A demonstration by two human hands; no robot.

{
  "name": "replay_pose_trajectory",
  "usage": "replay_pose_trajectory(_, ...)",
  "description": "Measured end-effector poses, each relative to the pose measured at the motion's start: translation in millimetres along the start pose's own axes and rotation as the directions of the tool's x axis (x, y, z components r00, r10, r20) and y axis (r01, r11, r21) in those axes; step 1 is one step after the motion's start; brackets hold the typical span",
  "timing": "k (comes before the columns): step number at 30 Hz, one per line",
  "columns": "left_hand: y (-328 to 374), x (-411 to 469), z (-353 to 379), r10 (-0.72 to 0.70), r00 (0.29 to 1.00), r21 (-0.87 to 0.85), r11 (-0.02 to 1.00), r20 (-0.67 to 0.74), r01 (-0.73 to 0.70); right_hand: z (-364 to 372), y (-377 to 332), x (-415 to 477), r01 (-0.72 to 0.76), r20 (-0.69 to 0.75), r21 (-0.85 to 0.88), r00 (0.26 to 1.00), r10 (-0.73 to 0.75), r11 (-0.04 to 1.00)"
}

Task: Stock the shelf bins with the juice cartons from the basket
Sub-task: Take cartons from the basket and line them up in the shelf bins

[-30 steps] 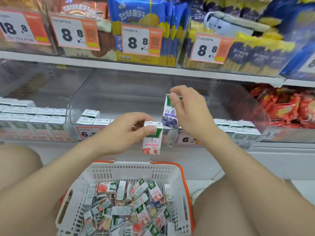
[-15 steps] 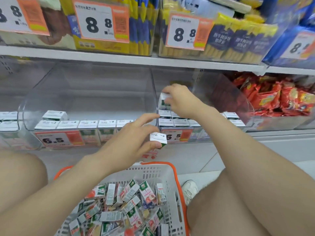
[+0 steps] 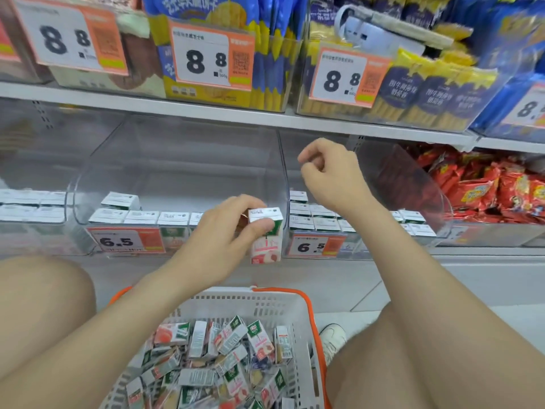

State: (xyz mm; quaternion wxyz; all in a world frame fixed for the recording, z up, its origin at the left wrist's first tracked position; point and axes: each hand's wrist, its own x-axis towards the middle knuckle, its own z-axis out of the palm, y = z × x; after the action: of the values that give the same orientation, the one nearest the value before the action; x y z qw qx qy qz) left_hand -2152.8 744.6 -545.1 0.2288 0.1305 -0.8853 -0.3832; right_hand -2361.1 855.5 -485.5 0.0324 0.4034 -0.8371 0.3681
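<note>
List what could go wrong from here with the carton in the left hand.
1. The left-hand grip pinches the pink carton only near its top; it may slip and fall towards the basket.
2. It hangs at the clear wall between the middle bin and the right bin, so it might land in the wrong one.
3. Pushing it in could topple the standing cartons.
</note>
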Motion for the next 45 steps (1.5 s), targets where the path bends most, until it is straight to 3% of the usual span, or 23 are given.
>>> replay_pose_trajectory(1,0,2,-4,-0.052,0.998,-0.094,0.994,-0.032,0.048,-3,-11,-10,0.002,0.010,0.121,1.000,-0.003,0.993)
replay_pose_trajectory(3,-1,3,-13,-0.179,0.981,-0.261,0.953,-0.075,0.154,-6,-31,-31,-0.013,0.182,0.333,0.982,-0.051,0.943)
replay_pose_trajectory(6,-1,-1,-25,-0.332,0.939,-0.397,0.877,-0.093,0.271,5,-47,-51,0.007,0.392,0.341,0.908,-0.149,0.940)
replay_pose_trajectory(10,0,-11,-44,-0.437,0.897,-0.554,0.765,-0.073,0.327,21,-60,-53,0.033,0.430,0.320,0.885,-0.176,0.947)
replay_pose_trajectory(21,-16,-36,-109,-0.542,0.821,-0.562,0.741,-0.177,0.368,98,-112,-62,0.010,0.361,0.524,0.903,-0.232,0.852)
replay_pose_trajectory(24,-31,-43,-133,-0.488,0.818,-0.444,0.832,-0.303,0.332,123,-138,-60,0.050,0.265,0.546,0.937,-0.228,0.836)
replay_pose_trajectory(26,-48,-47,-151,-0.423,0.790,-0.256,0.905,-0.444,0.341,137,-155,-59,0.035,0.211,0.598,0.957,-0.199,0.801)
replay_pose_trajectory(28,-69,-53,-170,-0.359,0.754,-0.015,0.907,-0.550,0.421,146,-172,-56,0.072,0.151,0.610,0.967,-0.206,0.789)
replay_pose_trajectory(30,-93,-62,-188,-0.324,0.765,0.212,0.835,-0.556,0.507,154,-191,-54,0.167,0.098,0.594,0.956,-0.276,0.787)
replay_pose_trajectory(32,-110,-73,-201,-0.417,0.770,0.390,0.685,-0.484,0.616,166,-212,-51,0.271,0.051,0.564,0.931,-0.361,0.780)
replay_pose_trajectory(34,-121,-84,-206,-0.544,0.731,0.478,0.553,-0.413,0.682,187,-234,-46,0.396,0.001,0.474,0.893,-0.450,0.787)
replay_pose_trajectory(37,-133,-101,-209,-0.601,0.715,0.526,0.503,-0.357,0.685,230,-261,-32,0.549,0.003,0.303,0.817,-0.577,0.779)
replay_pose_trajectory(41,-139,-112,-210,-0.573,0.754,0.606,0.488,-0.320,0.628,278,-291,-4,0.556,0.143,0.117,0.811,-0.568,0.823)
replay_pose_trajectory(45,-140,-115,-200,-0.559,0.778,0.741,0.385,-0.288,0.551,309,-314,22,0.440,0.334,-0.122,0.862,-0.381,0.890)
